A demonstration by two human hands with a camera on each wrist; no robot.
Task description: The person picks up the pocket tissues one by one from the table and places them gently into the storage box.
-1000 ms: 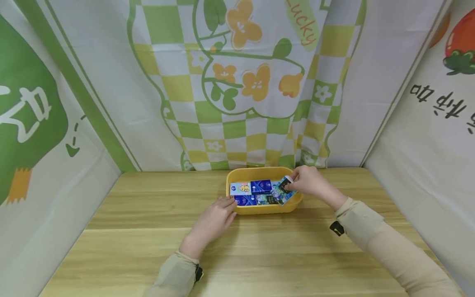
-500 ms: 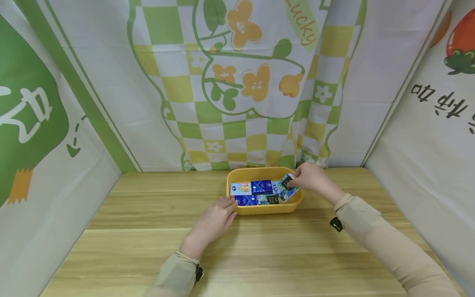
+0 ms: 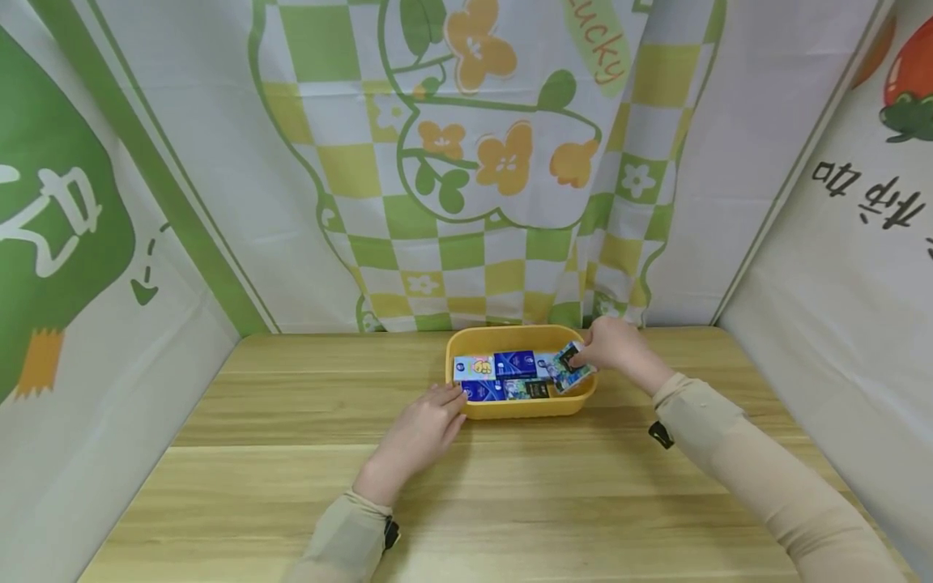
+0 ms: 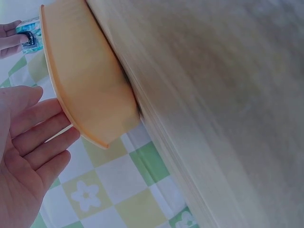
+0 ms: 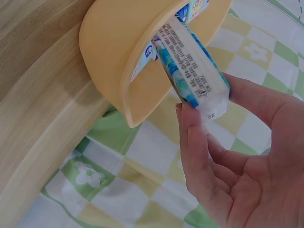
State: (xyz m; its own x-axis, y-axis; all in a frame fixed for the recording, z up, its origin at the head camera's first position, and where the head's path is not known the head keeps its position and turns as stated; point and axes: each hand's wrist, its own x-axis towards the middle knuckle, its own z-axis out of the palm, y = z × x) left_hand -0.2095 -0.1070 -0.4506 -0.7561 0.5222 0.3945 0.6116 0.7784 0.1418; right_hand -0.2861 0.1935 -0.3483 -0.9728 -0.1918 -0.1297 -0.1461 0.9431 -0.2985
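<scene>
A yellow plastic basket (image 3: 521, 410) stands on the table near its back edge. Inside it, several small tissue packs lie in two rows, among them a dark blue pack (image 3: 514, 364) and a pale one with a yellow cartoon (image 3: 474, 368). My right hand (image 3: 615, 346) pinches a blue-green tissue pack (image 5: 192, 66) by its end between thumb and fingers, tilted over the basket's right end. The underside of this pack shows printed text in the right wrist view. My left hand (image 3: 426, 425) has its fingers fairly straight, fingertips at the rim of the basket's front left corner.
The wooden table (image 3: 306, 486) spreads out in front of the basket. Right behind it hangs a green and yellow checked cloth (image 3: 466, 251). White printed cloth walls (image 3: 824, 267) flank the table on both sides.
My right hand has shifted slightly right with the tissue pack, which has come down lower at the basket's right end. My left hand stays at the rim.
</scene>
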